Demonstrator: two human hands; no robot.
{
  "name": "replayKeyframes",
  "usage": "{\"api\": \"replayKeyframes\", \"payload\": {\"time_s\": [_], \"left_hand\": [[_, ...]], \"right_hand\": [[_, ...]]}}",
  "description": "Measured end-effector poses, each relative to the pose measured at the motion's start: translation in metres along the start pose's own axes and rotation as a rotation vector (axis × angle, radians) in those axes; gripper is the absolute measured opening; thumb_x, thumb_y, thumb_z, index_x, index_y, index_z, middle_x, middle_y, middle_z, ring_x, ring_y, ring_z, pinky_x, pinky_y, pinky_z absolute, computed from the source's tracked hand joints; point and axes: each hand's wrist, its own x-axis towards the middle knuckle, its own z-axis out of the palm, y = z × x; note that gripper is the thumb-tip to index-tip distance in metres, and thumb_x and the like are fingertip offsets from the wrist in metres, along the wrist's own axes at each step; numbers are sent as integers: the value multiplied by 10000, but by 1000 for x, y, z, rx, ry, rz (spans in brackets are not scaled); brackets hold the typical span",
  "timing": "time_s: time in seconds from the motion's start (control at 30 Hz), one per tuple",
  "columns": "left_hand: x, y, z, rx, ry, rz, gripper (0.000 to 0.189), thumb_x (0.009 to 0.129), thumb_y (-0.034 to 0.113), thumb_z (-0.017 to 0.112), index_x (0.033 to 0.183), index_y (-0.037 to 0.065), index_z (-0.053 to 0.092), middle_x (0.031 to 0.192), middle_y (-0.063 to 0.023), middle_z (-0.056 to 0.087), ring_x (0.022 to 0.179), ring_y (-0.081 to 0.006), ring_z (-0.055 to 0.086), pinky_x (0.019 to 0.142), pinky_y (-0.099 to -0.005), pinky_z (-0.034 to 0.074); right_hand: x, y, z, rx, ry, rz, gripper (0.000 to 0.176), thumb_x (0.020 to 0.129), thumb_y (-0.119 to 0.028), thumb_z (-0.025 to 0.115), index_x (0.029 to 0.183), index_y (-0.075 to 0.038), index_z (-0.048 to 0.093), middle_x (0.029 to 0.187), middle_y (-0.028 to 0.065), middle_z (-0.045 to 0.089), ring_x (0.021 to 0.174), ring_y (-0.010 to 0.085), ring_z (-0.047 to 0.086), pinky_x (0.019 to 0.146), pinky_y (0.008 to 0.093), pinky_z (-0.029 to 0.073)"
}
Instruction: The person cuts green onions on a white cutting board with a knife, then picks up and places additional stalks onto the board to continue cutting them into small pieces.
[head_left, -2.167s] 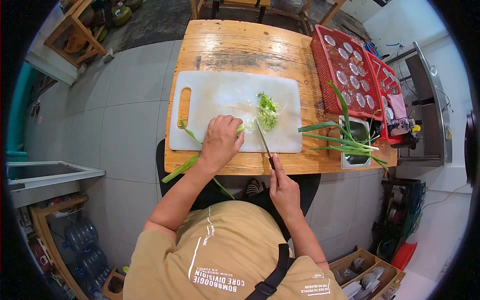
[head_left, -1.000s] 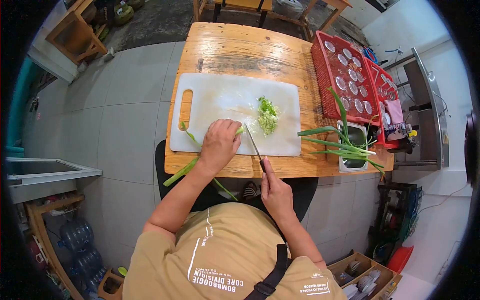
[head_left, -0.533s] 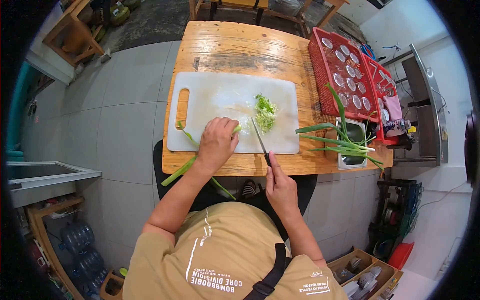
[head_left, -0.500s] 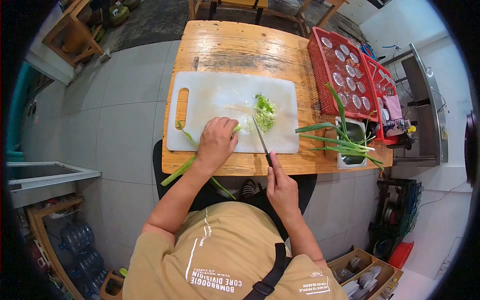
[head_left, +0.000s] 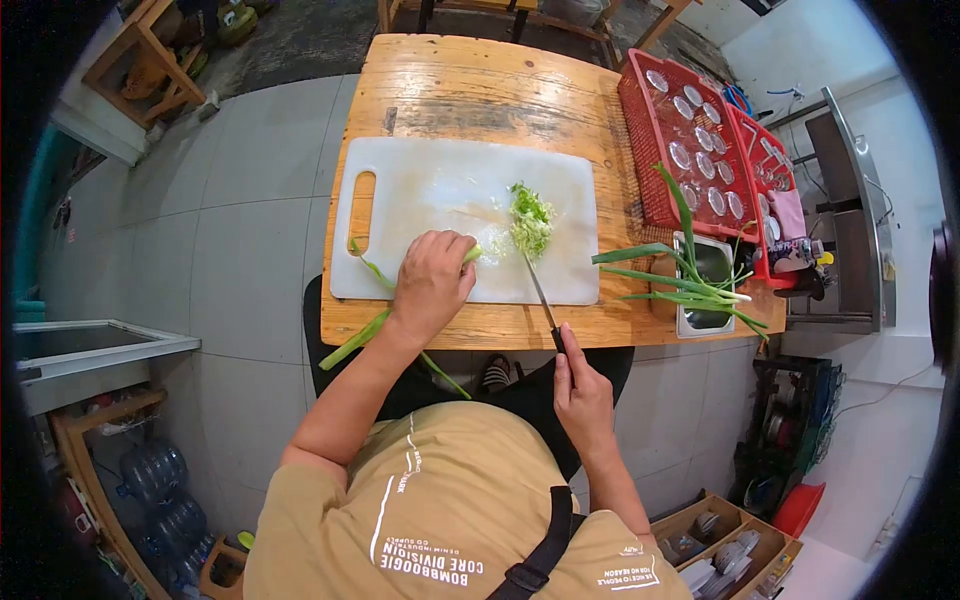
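My left hand (head_left: pixel 432 278) is closed around a bunch of green onions (head_left: pixel 358 341) on the white cutting board (head_left: pixel 420 170). The cut ends poke out by my fingertips, and the long green leaves trail under my wrist past the table's front edge. My right hand (head_left: pixel 583 392) grips the black handle of a knife (head_left: pixel 544 303). Its blade points away from me, with the tip at the near side of a pile of chopped green onion (head_left: pixel 531 222). Small wet bits lie between that pile and my left hand.
Whole green onions (head_left: pixel 700 290) lie across a metal container (head_left: pixel 712 262) at the right of the wooden table (head_left: pixel 480 85). Behind them stands a red plastic basket (head_left: pixel 648 175) of upturned glasses, with a second red basket (head_left: pixel 752 150) beside it.
My right hand and the knife have shifted to the right and slightly toward me, so the blade is farther from my left hand. The left hand stays in place with its hold.
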Motion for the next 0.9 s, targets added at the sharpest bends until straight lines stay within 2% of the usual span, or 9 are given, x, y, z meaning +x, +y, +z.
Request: {"api": "replayKeyframes", "payload": {"time_s": [0.3,0.5,0.67,0.7,0.77,0.9], "left_hand": [[-1,-1,1,-2,7,12,301,878,74,790,1167,38,713,1105,-141,712,1088,-361,665,1005,-486,529],[-1,-1,2,-10,32,12,322,881,69,795,1188,34,707,1127,-144,720,1089,-364,668,1010,-488,528],[-1,-4,2,-20,37,12,313,896,72,794,1193,27,702,1134,-141,723,1095,-360,667,1018,-491,520],[-1,-5,1,-25,24,15,307,902,75,793,1192,28,702,1135,-138,724,1100,-358,666,1016,-489,515],[0,-4,0,-31,10,19,301,907,79,791,1191,30,702,1136,-136,725,1106,-355,666,1014,-487,510],[1,-4,-2,-17,11,26,280,918,87,784,1180,35,703,1137,-134,725,1118,-350,665,1000,-476,504]], "right_hand": [[3,0,-3,-40,-9,-2,541,1091,-141,672,1622,-193,581,770,170,687,642,363,678,624,476,541],[10,-15,6,-6,12,-94,537,1080,-136,686,1607,-189,596,847,181,735,691,363,717,643,469,569],[25,1,28,-6,63,-177,534,1083,-145,681,1609,-189,597,857,192,740,710,372,730,645,476,578],[30,1,26,-7,65,-177,534,1083,-145,681,1609,-189,597,857,192,740,710,372,730,645,476,578],[36,0,18,-13,32,-53,525,1092,-159,669,1611,-194,594,873,198,748,719,382,736,657,484,588],[33,-5,19,43,39,-59,515,1103,-168,656,1613,-186,591,885,202,755,722,382,740,659,482,589]]}}
